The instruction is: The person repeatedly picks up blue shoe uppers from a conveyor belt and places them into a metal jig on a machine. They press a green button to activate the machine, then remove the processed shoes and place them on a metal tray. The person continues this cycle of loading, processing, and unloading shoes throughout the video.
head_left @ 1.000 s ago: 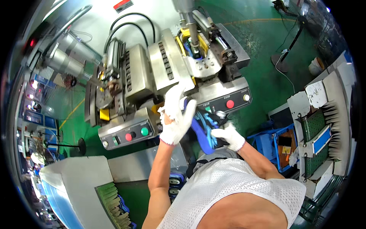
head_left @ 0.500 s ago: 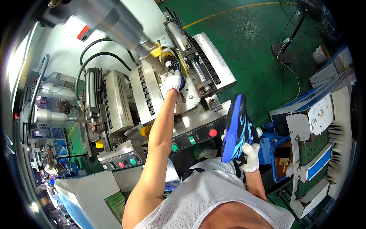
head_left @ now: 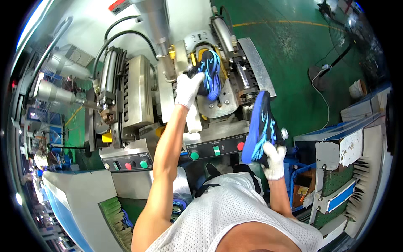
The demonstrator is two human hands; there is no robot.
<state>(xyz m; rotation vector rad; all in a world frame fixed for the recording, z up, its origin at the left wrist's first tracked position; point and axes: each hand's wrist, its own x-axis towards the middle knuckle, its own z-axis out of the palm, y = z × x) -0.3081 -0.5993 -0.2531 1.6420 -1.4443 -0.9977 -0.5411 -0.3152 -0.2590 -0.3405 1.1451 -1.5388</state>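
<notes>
My left hand, in a white glove, is closed on a black and blue shoe above the press bed. The shoe is tilted so its blue sole edge faces right, and the glove covers part of its upper. To the right, my gloved right hand grips the heel end of a second black and blue shoe. That shoe stands toe-up in front of the press, its blue sole turned to the left. Some fingers of the right hand are hidden behind the shoe.
A metal press cylinder hangs just left of the first shoe. Along the machine's front runs a control panel with green and red buttons. A brush-edged rack stands at right, and a fan is on the green floor.
My left hand has lifted the first shoe from the press seat and turned it sideways. My right hand still holds the second shoe nearly in place. The view has shifted.
</notes>
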